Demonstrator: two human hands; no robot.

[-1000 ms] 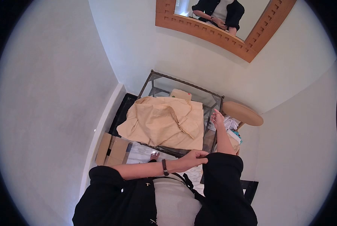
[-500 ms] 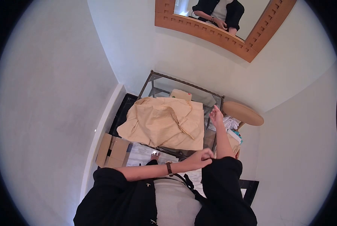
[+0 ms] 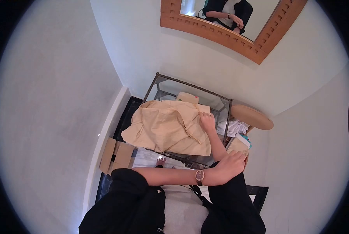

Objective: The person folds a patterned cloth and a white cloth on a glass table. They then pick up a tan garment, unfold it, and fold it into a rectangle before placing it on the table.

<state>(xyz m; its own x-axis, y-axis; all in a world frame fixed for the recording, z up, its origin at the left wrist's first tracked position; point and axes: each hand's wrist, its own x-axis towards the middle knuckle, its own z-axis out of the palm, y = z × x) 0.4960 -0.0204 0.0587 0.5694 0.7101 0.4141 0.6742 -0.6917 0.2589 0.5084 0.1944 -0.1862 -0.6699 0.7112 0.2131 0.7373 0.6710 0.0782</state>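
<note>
My left hand (image 3: 229, 168), with a watch (image 3: 199, 176) on its wrist, reaches across my body to my right arm. Its fingers are bent over the outer side of the rolled black right sleeve (image 3: 231, 195), near the elbow, covering the cuff. Farther forward, my right hand (image 3: 207, 121) hovers over or rests on the right side of a crumpled beige cloth (image 3: 162, 128); contact cannot be made out. Its fingers are loosely bent and somewhat apart, with nothing visible in them. The cloth lies across a glass-topped metal table (image 3: 190, 83).
A wood-framed mirror (image 3: 213, 31) hangs on the wall above. Cardboard (image 3: 121, 156) is on the floor at the left. To the right of the table are a round brown seat or board (image 3: 253, 117), white fabric (image 3: 236, 128) and a beige bundle (image 3: 236, 145).
My left hand has shifted right, from the inner side of the right sleeve cuff to its outer side. My right hand has moved left, over the cloth's edge.
</note>
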